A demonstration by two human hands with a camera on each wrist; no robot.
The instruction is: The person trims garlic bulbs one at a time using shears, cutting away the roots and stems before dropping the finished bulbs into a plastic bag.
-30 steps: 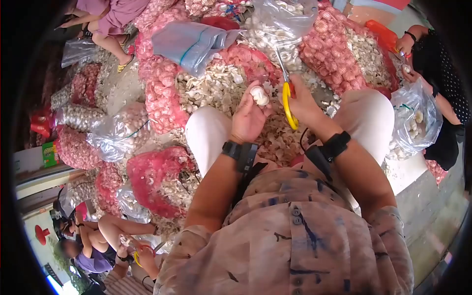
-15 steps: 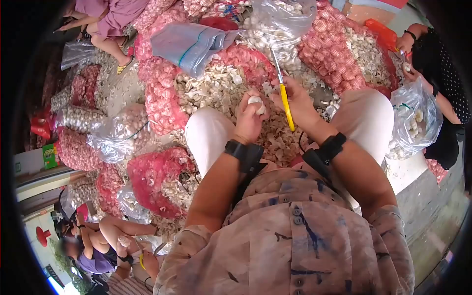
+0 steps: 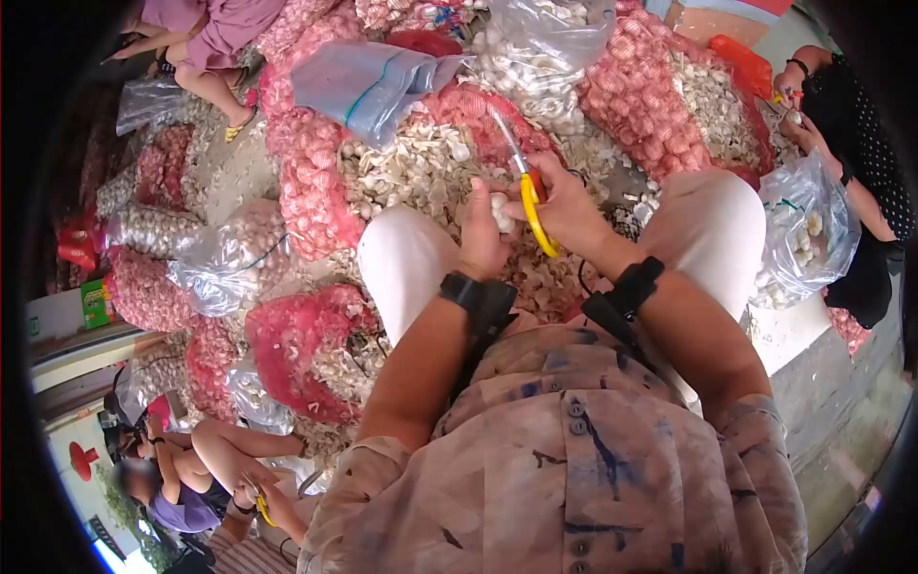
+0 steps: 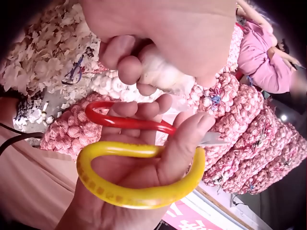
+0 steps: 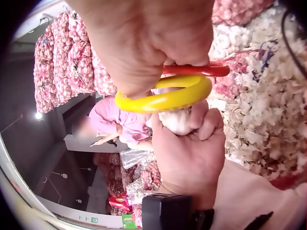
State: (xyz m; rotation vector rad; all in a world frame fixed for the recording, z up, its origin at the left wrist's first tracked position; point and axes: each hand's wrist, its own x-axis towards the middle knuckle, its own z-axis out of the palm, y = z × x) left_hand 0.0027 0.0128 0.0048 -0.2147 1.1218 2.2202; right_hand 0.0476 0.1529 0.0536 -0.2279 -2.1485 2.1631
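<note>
Among garlic sacks (image 3: 639,107), the left hand (image 3: 484,239) grips a half-hidden bulb (image 3: 502,213), probably garlic; the right hand (image 3: 574,218) clasps scissors (image 4: 125,197).

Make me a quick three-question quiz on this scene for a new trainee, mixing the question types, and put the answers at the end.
1. Which hand holds the red-and-yellow-handled metal scissors?
2. True or false: the left hand grips a round white garlic bulb.
3. Fill in the blank: in the head view, loose, papery garlic ____ lie heaped between the person's pale cloth trouser legs.

Key:
1. The right hand.
2. True.
3. Peelings.
</note>
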